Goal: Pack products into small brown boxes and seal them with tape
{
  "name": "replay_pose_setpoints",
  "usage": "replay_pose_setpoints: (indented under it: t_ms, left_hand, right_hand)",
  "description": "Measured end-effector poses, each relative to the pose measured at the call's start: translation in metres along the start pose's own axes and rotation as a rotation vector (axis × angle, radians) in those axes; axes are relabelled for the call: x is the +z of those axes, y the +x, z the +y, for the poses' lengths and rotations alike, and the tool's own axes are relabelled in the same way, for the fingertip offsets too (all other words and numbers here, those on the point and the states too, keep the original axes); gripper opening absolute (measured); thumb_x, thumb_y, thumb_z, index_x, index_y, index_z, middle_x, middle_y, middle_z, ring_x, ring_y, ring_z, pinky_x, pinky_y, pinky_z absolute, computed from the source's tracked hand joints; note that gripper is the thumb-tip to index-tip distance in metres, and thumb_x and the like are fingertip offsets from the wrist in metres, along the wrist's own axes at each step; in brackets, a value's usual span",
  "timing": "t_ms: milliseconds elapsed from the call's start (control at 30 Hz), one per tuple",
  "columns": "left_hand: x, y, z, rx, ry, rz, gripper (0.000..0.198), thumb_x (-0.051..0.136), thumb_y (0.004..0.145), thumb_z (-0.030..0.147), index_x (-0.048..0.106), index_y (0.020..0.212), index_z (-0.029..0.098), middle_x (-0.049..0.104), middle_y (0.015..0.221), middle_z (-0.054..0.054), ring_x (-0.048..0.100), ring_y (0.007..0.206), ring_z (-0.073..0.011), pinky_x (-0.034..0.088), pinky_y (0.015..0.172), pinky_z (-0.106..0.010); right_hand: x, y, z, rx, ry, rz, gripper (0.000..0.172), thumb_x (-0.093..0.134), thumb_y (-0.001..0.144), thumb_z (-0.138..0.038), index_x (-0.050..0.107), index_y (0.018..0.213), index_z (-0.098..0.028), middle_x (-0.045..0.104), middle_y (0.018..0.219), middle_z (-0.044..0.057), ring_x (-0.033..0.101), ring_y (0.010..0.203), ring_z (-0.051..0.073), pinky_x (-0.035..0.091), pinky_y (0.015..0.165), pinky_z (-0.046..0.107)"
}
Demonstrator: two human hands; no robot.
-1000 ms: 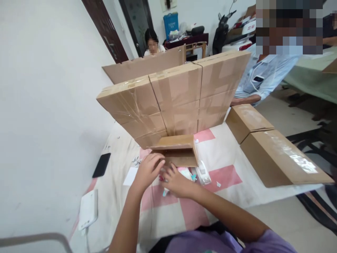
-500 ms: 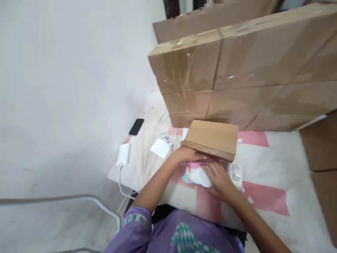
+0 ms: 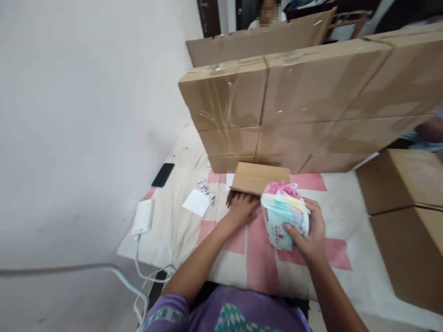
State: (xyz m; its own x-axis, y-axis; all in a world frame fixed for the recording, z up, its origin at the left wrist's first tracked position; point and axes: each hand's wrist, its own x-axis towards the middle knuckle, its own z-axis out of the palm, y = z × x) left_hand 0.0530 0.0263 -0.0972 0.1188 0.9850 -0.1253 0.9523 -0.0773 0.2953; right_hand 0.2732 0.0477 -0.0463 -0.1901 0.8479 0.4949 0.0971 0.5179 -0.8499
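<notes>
While the right hand (image 3: 309, 230) holds a pastel packet (image 3: 282, 221) just right of the frame's centre, I can see its grip clamped firmly round that packet, thumb across the printed front and fingers wrapped on the right side. A crumpled pink top sticks up from the packet, which is tilted a little and hides one corner of a small cardboard box (image 3: 261, 176) behind it. Near the middle of the frame, the left hand (image 3: 242, 210) has its fingers at the box's front edge; whether its grip is closed on the cardboard, I can't tell from where I stand.

Both are over a table (image 3: 183, 235) spread with a pink-and-white cloth. Left of centre lie a white sheet (image 3: 196, 203) and some small scraps (image 3: 206, 190) touching it; farther left are a black phone (image 3: 163, 175) and a white device (image 3: 143, 216) with a cable. Large taped cartons (image 3: 301, 101) stand across the upper right, more boxes (image 3: 401, 249) sit at the lower right, and a person (image 3: 268, 20) shows at the top edge.
</notes>
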Motion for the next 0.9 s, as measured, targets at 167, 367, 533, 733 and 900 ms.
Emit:
replay_pose_setpoints:
  t_ms: [167, 367, 533, 733, 900]
  left_hand:
    - [-0.002, 0.030, -0.008, 0.020, 0.013, 0.024, 0.045, 0.057, 0.096, 0.037, 0.063, 0.136, 0.018, 0.069, 0.129, -0.017, 0.061, 0.121, -0.0359, 0.044, 0.109, -0.053]
    - [-0.011, 0.009, -0.003, 0.189, 0.074, 0.109, 0.034, 0.047, 0.102, 0.023, 0.067, 0.129, 0.022, 0.071, 0.127, -0.012, 0.065, 0.114, -0.0271, 0.049, 0.101, -0.040]
    - [-0.030, -0.056, -0.005, 0.463, 0.131, 0.244, 0.016, 0.056, 0.099, 0.018, 0.071, 0.094, 0.021, 0.073, 0.093, -0.005, 0.063, 0.087, -0.0225, 0.046, 0.081, -0.037]
    - [-0.067, -0.091, 0.003, 0.699, 0.247, 0.601, 0.027, 0.044, 0.100, 0.006, 0.062, 0.083, 0.014, 0.065, 0.082, -0.004, 0.052, 0.077, -0.0190, 0.039, 0.077, -0.036]
    - [-0.085, -0.098, 0.016, 0.749, 0.213, 0.646, 0.023, 0.047, 0.098, 0.002, 0.064, 0.085, 0.012, 0.065, 0.081, -0.005, 0.055, 0.082, -0.0204, 0.037, 0.077, -0.038]
  right_hand:
    - [0.006, -0.001, -0.010, 0.094, 0.129, 0.069, 0.050, 0.073, 0.082, -0.041, 0.053, 0.123, -0.022, 0.054, 0.118, 0.009, 0.061, 0.105, 0.026, 0.052, 0.085, 0.036]
    - [0.002, -0.009, -0.012, 0.036, 0.222, -0.015, 0.051, 0.073, 0.082, -0.037, 0.050, 0.125, -0.024, 0.049, 0.119, 0.008, 0.057, 0.108, 0.025, 0.050, 0.090, 0.037]
    - [-0.007, 0.015, -0.034, 0.011, 0.208, -0.068, 0.053, 0.074, 0.081, -0.037, 0.046, 0.124, -0.025, 0.047, 0.119, 0.008, 0.055, 0.109, 0.025, 0.050, 0.091, 0.037]
    - [0.007, 0.062, -0.068, 0.042, -0.227, -0.355, 0.052, 0.079, 0.077, -0.036, 0.047, 0.115, -0.022, 0.054, 0.116, 0.009, 0.057, 0.106, 0.027, 0.051, 0.089, 0.041]
    - [0.048, 0.070, -0.052, -0.259, -0.711, -0.911, 0.044, 0.073, 0.081, -0.034, 0.053, 0.114, -0.012, 0.057, 0.116, 0.015, 0.057, 0.097, 0.028, 0.054, 0.078, 0.042]
